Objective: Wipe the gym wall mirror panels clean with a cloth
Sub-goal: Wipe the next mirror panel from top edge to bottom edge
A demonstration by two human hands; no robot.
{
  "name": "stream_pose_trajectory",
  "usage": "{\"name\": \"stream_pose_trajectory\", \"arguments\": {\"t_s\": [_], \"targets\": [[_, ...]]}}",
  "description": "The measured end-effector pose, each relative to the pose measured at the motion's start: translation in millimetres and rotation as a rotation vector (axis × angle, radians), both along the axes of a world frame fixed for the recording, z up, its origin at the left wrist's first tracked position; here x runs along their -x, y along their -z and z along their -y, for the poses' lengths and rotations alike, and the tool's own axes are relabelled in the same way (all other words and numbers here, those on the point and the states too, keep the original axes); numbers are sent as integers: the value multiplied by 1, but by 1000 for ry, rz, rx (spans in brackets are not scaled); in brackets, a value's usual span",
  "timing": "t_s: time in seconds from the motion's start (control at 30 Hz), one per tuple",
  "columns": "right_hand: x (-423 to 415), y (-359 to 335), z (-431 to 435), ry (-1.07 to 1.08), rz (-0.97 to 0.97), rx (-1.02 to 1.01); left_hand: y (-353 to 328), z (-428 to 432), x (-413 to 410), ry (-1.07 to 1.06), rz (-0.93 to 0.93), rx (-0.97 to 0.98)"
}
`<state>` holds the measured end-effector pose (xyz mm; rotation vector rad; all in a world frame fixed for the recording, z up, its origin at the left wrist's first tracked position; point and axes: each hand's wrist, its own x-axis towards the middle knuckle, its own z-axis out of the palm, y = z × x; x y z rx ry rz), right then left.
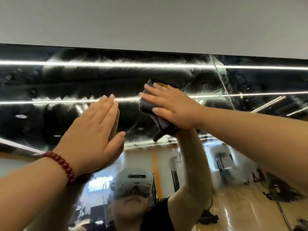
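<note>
The wall mirror (70, 80) fills the view, streaked with wipe marks near its top edge. My right hand (171, 105) lies flat with straight fingers on a grey cloth (148, 105) that has a yellow and black edge, pressing it against the glass high up. My left hand (96, 130), a red bead bracelet on its wrist, rests flat on the mirror to the left of the cloth, fingers straight and together. Both arms are reflected in the glass below.
A seam (220, 77) between two mirror panels runs down at the right of the cloth. Plain grey wall (150, 22) lies above the mirror's top edge. The glass reflects ceiling light strips, a wooden gym floor, equipment and a person wearing a headset.
</note>
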<state>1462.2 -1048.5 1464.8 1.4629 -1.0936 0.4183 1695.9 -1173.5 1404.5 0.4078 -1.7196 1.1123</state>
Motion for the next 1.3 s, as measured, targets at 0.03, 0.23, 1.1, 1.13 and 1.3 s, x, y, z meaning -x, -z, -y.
{"name": "stream_pose_trajectory", "arguments": {"t_s": [0.03, 0.23, 1.1, 1.13, 1.3], "targets": [[13, -18, -7, 18, 152, 86, 1, -7, 11, 27, 9, -20], [31, -3, 2, -50, 92, 135, 6, -14, 52, -2, -13, -8], [137, -24, -59, 33, 285, 159, 34, -62, 146, -5, 61, -30], [137, -16, -54, 12, 267, 166, 35, -59, 147, -31, 50, -9], [146, 95, -47, -7, -145, 43, 36, -54, 151, -59, 34, -11]]}}
